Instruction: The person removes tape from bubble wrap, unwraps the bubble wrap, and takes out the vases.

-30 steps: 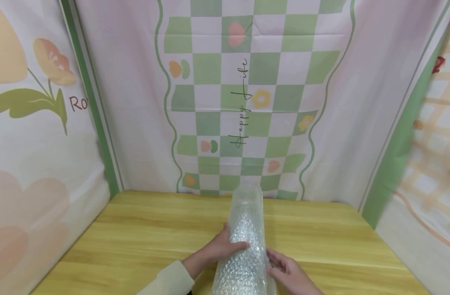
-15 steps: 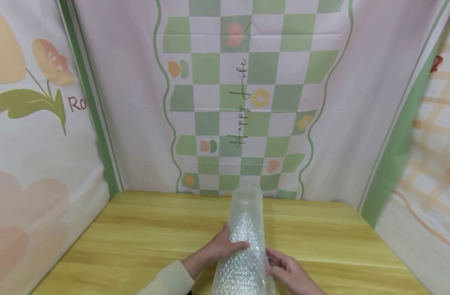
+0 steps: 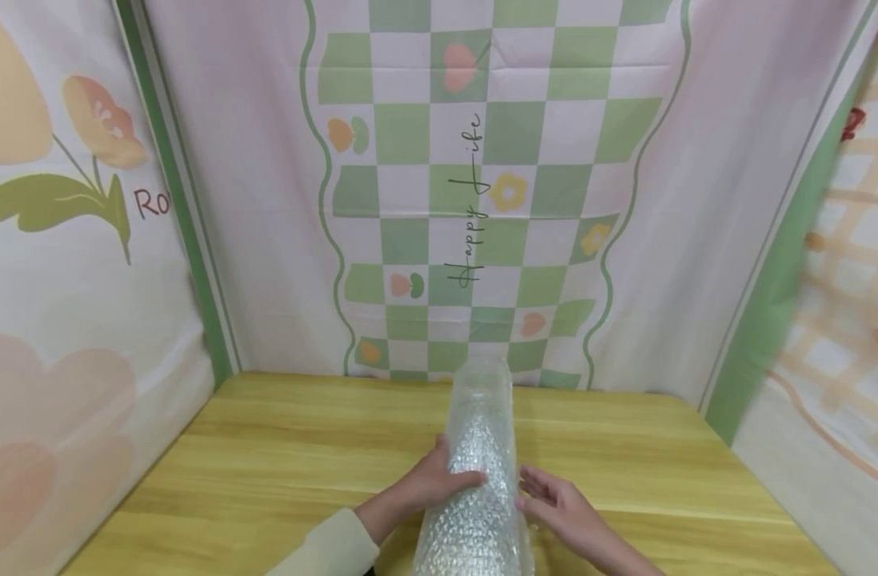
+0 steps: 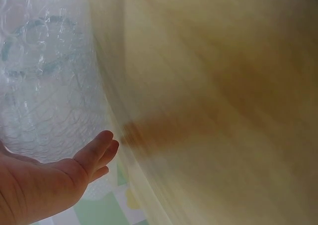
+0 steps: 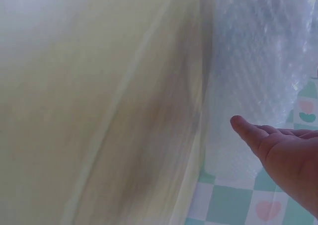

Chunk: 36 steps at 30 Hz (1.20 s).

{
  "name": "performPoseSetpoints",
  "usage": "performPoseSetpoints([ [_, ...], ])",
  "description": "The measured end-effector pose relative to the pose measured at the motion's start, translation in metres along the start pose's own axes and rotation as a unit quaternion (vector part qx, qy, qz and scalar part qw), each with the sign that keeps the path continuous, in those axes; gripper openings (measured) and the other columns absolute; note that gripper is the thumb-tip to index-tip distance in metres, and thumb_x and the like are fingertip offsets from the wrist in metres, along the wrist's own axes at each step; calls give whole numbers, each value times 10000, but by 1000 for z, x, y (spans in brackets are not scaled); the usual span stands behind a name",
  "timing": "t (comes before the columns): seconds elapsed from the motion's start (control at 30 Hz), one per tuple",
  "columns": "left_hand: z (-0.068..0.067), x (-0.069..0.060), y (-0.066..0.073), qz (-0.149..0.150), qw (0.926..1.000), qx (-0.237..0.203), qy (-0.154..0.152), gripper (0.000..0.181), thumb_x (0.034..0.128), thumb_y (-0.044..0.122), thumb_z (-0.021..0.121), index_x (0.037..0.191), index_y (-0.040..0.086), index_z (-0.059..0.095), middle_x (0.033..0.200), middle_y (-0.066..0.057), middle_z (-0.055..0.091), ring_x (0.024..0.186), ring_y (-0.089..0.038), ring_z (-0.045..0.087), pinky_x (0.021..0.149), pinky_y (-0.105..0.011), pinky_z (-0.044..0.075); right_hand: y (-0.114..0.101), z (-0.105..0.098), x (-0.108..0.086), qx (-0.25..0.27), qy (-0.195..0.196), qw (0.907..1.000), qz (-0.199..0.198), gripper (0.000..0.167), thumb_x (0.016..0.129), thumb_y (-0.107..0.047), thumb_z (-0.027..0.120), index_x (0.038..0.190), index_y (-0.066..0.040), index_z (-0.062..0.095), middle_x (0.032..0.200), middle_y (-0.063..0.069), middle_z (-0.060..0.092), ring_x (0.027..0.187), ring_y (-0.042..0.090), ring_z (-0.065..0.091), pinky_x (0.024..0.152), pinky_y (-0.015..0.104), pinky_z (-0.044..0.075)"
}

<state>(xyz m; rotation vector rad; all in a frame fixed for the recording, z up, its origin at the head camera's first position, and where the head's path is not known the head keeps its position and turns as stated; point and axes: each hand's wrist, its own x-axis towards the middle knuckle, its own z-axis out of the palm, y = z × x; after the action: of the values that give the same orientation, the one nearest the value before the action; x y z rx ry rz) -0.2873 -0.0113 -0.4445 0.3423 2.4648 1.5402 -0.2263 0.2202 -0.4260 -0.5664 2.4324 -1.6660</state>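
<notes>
Your left hand [image 3: 430, 485], fingers wide, rests on a clear, cylindrical bubble-wrap roll [image 3: 473, 516] | your right hand [image 3: 570, 516], fingers extended, beside it | yellow wood-grain desk [image 3: 317, 444]

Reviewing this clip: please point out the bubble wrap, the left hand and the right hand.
Bubble wrap [image 3: 478, 438]: head view, its bubbled front surface.
Left hand [image 3: 433, 482]: head view, near the thumb's base.
Right hand [image 3: 564, 510]: head view, near the thumb's base.
</notes>
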Motion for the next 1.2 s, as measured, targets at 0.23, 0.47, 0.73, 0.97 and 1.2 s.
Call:
performPoseSetpoints([
  [0.23,-1,1,-3,57,10000,-4,-76,1168,793,516,747,1515,-81,49,1508,-348,210,1338,-527,273,1065,-641,261,4,-2,11,152,-15,9999,-56,750,962,-146,595,1414,234,131,1472,383,159,1346,523,239,1030,415,384],
  [0.47,-2,1,-3,69,9998,-109,-154,1154,809,499,741,1514,-81,36,1514,-347,196,1347,-522,262,1071,-635,257,6,-1,22,54,143,9994,-311,763,937,-127,633,1415,231,157,1471,377,195,1347,506,265,1044,452,355],
  [0.73,0,0,-2,91,9997,-212,-125,1150,811,471,752,1514,-82,28,1510,-354,198,1336,-529,275,1056,-637,283,9,-4,26,104,76,9998,-161,825,902,-135,676,1433,208,146,1476,371,192,1327,518,300,1013,419,418],
  [0.97,0,0,-2,82,9998,-170,-115,1157,810,487,747,1509,-92,30,1512,-351,196,1349,-522,254,1075,-626,259,13,-7,27,334,-123,9991,-222,822,908,-111,670,1432,213,126,1465,391,177,1302,532,330,984,366,456],
  [1.2,0,1,-2,87,9999,-85,-72,1160,806,496,746,1505,-101,39,1506,-357,203,1348,-521,258,1079,-621,256,16,-8,28,498,-177,9983,-238,813,909,-92,659,1437,207,117,1483,367,157,1341,513,264,1002,343,435],
])
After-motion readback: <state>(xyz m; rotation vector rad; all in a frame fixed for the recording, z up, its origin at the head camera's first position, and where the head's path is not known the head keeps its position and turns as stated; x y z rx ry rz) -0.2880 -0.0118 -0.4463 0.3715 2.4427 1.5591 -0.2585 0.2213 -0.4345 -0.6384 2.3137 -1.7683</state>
